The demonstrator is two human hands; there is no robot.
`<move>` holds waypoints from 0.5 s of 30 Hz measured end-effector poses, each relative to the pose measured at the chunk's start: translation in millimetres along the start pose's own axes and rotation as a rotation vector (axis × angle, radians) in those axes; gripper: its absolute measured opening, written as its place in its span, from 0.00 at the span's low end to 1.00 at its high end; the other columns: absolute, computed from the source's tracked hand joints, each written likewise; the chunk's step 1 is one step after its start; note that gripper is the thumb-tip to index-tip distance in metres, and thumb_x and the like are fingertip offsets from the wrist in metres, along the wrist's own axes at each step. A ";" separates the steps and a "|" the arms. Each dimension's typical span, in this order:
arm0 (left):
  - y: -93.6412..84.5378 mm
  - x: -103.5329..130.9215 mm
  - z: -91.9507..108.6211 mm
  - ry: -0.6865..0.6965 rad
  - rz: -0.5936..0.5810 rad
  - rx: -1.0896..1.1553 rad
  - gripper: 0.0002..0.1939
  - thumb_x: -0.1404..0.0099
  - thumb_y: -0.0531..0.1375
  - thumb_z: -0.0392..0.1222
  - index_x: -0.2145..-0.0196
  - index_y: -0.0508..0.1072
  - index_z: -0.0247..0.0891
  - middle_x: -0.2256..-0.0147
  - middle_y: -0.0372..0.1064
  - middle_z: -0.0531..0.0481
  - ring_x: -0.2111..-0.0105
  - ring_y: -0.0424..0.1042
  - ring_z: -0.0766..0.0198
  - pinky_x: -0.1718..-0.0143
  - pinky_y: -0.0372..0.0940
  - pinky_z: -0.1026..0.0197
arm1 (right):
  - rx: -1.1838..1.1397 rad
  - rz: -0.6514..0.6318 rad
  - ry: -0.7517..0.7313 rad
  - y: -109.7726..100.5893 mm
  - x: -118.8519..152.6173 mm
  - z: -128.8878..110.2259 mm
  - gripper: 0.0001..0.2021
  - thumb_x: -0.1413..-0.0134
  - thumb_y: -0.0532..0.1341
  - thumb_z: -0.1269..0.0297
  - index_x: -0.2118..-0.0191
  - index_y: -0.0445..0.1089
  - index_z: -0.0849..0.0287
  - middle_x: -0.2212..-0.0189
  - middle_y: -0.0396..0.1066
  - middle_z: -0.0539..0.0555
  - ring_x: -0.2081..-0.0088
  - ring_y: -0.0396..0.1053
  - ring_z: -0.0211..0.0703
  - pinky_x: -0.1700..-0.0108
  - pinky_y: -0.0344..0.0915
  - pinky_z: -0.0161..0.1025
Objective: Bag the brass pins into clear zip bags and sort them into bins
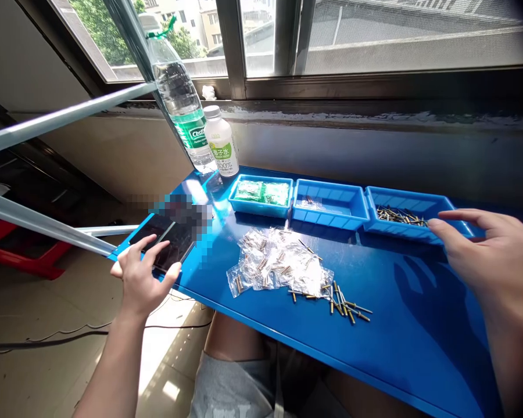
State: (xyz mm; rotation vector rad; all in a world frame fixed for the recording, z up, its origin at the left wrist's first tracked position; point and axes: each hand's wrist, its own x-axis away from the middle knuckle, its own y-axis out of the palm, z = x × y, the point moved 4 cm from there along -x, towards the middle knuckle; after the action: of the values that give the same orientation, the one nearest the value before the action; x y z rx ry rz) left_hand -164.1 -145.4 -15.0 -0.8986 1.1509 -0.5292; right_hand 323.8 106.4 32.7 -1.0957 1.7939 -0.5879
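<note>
My left hand [143, 281] is over a dark-screened tablet or phone [168, 247] at the table's left end, fingers spread and fingertips at the screen; part of the device is pixelated. Over the right end of a blue bin of rivets [412, 197] is my right hand [492, 249], thumb and forefinger apart with nothing visible between them. Its spread-finger shadow falls on the tabletop. Small clear packets [279, 261] with rivets inside lie heaped mid-table. Beside them are several loose rivets [344, 302] with brass-coloured ends.
Left of the rivet bin stand a blue bin with a few clear packets [331, 216] and one with green-printed packets [261, 208]. A large water bottle [178, 98] and a white bottle [221, 142] stand behind. Metal frame bars [70, 116] cross the left side.
</note>
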 end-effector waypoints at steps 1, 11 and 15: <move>0.3 1.5 0.2 0.002 0.005 -0.001 0.19 0.38 0.58 0.50 0.52 0.71 0.40 0.43 0.62 0.39 0.44 0.61 0.42 0.42 0.53 0.40 | 0.000 0.003 -0.001 0.5 0.2 0.3 0.24 0.58 0.57 0.44 0.61 0.78 0.55 0.63 0.74 0.58 0.69 0.67 0.52 0.54 0.67 0.56; 0.6 3.7 0.9 0.005 0.033 0.033 0.21 0.40 0.59 0.49 0.50 0.69 0.40 0.45 0.65 0.39 0.46 0.64 0.42 0.44 0.56 0.41 | 0.027 0.004 -0.018 4.9 1.3 6.6 0.22 0.56 0.59 0.44 0.61 0.77 0.52 0.64 0.74 0.56 0.73 0.66 0.48 0.65 0.65 0.50; 1.6 1.6 -1.0 0.021 -0.029 0.018 0.16 0.38 0.58 0.50 0.55 0.73 0.41 0.44 0.63 0.39 0.45 0.62 0.41 0.43 0.55 0.41 | 0.032 0.018 -0.034 6.0 0.9 7.0 0.21 0.55 0.59 0.44 0.61 0.77 0.52 0.64 0.74 0.56 0.73 0.66 0.48 0.67 0.64 0.48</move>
State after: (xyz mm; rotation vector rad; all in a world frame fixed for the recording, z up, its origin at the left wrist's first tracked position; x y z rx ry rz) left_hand -164.7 -146.1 -17.3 -0.8968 1.1514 -0.5731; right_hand 327.2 109.1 24.5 -1.0609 1.7578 -0.5814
